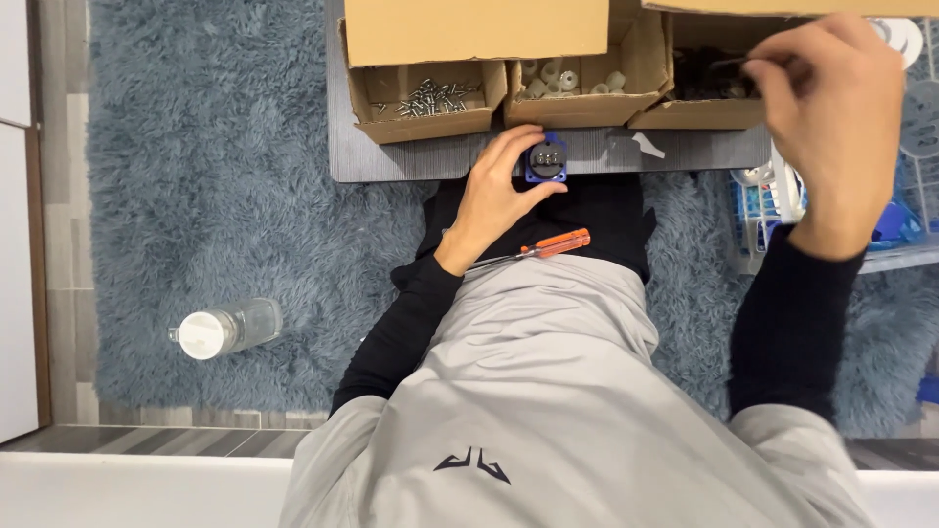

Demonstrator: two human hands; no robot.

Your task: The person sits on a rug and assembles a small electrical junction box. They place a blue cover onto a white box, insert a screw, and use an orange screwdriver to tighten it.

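Fingers of your left hand [494,191] curl round a small blue socket part [546,161] with a dark round face, pressing it against the near edge of the grey worktop [411,156]; that grip is closed on the part, thumb on one side and fingertips on the other. Your right hand [831,117] is raised over the rightmost cardboard box [699,112], its thumb and forefinger pinched narrowly on something thin and dark, too small to identify. That box holds dark pieces which cannot be made out. Beside it, the middle cardboard box [636,68] contains pale, short cylindrical pieces, and the left cardboard box [425,122] holds a scatter of silvery screws [430,98]. A folded cardboard flap [474,29] overhangs the left and middle boxes. On your lap, just below your left wrist, lies an orange-handled screwdriver [553,244], its shaft pointing toward your left sleeve. To your right sits a white wire basket [773,210] with blue and white items inside. Well away on your left, a clear plastic bottle [225,330] with a white cap lies on the shaggy blue-grey rug [196,147].
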